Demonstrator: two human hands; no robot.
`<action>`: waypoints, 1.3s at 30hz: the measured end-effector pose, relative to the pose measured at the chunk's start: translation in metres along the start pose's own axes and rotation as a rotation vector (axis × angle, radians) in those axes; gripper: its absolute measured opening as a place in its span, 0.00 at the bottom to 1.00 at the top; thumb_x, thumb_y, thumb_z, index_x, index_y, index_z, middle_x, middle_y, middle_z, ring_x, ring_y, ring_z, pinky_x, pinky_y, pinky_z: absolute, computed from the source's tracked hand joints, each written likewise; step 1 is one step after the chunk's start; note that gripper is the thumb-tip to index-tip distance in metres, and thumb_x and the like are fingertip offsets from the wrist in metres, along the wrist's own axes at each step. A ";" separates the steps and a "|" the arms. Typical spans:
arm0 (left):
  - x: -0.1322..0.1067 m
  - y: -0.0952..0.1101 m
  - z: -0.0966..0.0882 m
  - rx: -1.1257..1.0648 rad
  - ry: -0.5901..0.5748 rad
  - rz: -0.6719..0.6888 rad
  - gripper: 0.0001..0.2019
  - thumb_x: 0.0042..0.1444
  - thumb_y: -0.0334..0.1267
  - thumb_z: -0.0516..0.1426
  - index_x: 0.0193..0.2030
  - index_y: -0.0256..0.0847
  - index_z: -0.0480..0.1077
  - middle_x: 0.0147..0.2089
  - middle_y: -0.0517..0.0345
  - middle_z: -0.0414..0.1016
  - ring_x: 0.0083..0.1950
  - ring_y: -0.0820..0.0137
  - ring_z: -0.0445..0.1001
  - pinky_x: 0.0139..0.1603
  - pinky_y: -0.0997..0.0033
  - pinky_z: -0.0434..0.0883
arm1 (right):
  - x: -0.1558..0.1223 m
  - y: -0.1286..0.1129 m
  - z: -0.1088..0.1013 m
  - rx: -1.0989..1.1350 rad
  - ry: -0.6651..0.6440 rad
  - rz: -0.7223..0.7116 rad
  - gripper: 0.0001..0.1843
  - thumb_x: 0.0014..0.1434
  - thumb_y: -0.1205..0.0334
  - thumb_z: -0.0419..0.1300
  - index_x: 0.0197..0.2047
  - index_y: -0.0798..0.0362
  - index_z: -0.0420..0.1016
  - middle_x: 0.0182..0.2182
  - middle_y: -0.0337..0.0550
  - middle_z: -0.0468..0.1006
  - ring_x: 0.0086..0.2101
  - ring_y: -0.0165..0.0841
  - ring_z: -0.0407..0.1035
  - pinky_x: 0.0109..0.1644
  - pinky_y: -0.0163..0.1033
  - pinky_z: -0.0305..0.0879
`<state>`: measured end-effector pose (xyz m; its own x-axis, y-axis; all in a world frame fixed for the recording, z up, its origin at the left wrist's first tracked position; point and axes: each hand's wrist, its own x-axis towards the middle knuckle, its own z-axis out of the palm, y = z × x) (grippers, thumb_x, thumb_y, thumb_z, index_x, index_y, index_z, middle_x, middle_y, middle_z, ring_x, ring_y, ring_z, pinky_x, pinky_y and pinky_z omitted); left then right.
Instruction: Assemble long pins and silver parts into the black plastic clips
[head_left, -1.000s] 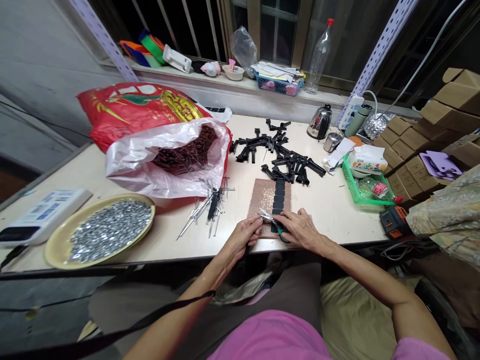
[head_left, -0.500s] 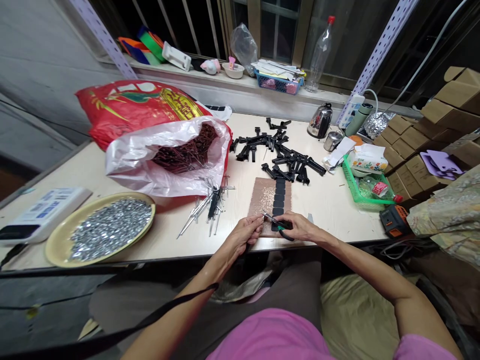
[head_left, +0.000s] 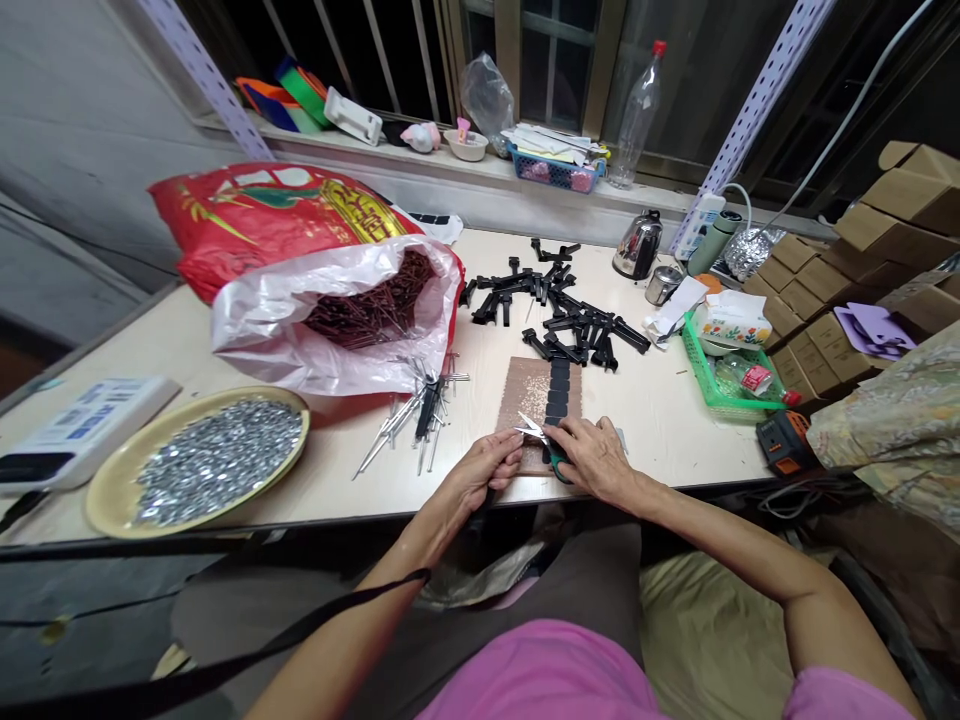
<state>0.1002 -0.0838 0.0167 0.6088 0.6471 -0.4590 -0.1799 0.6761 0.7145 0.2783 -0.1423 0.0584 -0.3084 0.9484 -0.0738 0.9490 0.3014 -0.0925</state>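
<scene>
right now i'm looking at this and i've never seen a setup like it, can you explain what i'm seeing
There is no machine here: these are a person's own two hands, seen by a camera worn on the head, looking forward and down.

The right hand has scissors in its grip, blades parted. The left hand is closed beside the blade tips; whatever it pinches is too small to make out.

Both are over a brown mat on the table, where a column of black pieces lies. Beyond it are scattered black parts. To the left are thin metal rods, an open red bag and a bowl of small shiny bits.
</scene>
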 end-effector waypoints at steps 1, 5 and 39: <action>0.000 0.000 0.000 0.003 -0.004 0.001 0.20 0.40 0.42 0.68 0.37 0.36 0.66 0.18 0.74 0.54 0.15 0.87 0.44 0.15 0.84 0.36 | 0.000 0.001 0.000 0.015 -0.007 -0.010 0.26 0.57 0.67 0.58 0.59 0.51 0.63 0.49 0.50 0.71 0.45 0.40 0.66 0.44 0.43 0.54; -0.001 0.000 -0.001 0.005 -0.028 -0.003 0.19 0.41 0.42 0.68 0.36 0.37 0.66 0.18 0.74 0.54 0.14 0.87 0.43 0.15 0.84 0.36 | 0.000 0.005 0.000 0.114 -0.034 -0.009 0.26 0.57 0.68 0.58 0.59 0.51 0.63 0.47 0.47 0.71 0.45 0.37 0.66 0.43 0.40 0.56; -0.004 0.003 0.012 0.062 0.241 0.004 0.16 0.40 0.41 0.67 0.29 0.36 0.66 0.15 0.72 0.58 0.12 0.86 0.48 0.13 0.84 0.42 | 0.004 0.028 -0.032 -0.012 -0.105 0.257 0.25 0.56 0.64 0.59 0.58 0.47 0.66 0.49 0.48 0.70 0.46 0.41 0.67 0.45 0.42 0.59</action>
<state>0.1069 -0.0881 0.0274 0.4052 0.7199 -0.5635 -0.1297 0.6554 0.7440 0.3058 -0.1270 0.0871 -0.0620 0.9787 -0.1955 0.9975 0.0542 -0.0454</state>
